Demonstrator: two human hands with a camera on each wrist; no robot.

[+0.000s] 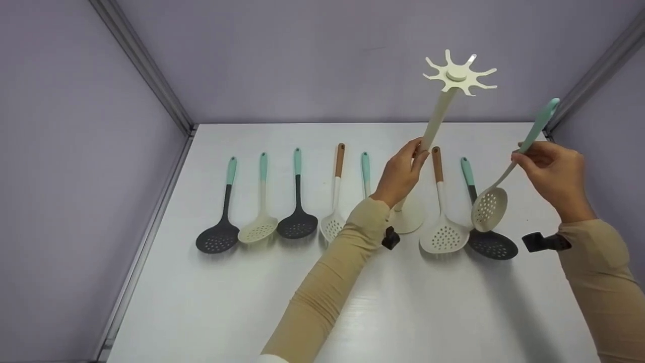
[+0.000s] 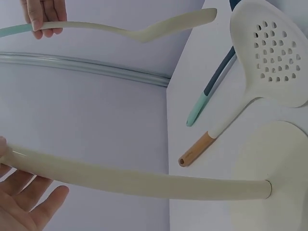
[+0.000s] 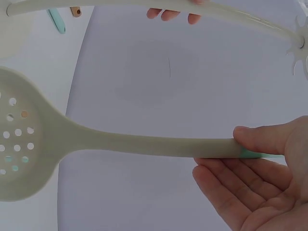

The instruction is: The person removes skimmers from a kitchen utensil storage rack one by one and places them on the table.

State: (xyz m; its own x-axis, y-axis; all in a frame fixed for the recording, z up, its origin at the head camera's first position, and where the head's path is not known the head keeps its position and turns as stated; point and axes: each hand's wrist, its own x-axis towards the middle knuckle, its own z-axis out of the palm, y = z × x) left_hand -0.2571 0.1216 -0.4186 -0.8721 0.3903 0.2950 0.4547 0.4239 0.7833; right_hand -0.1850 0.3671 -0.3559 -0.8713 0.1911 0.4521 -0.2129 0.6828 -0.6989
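Observation:
A cream utensil stand (image 1: 434, 123) rises from a round base (image 1: 413, 218) on the table, topped by a star-shaped hook rack (image 1: 457, 75). My left hand (image 1: 400, 171) holds its pole partway up, fingers and thumb about it. To the right, my right hand (image 1: 559, 176) pinches a cream skimmer (image 1: 490, 209) near where the stem meets its mint handle (image 1: 541, 123). That skimmer hangs in the air, bowl down and handle tilted up. In the right wrist view, the thumb presses on top of the skimmer (image 3: 159, 144) with fingers beneath. The rack's hooks carry nothing.
Several skimmers lie in a row on the white table (image 1: 211, 307): a black one (image 1: 217, 238) at far left, a wooden-handled white one (image 1: 444, 237) right of the base, and another black one (image 1: 494, 245) below the raised skimmer. Grey walls (image 1: 302, 60) enclose the table.

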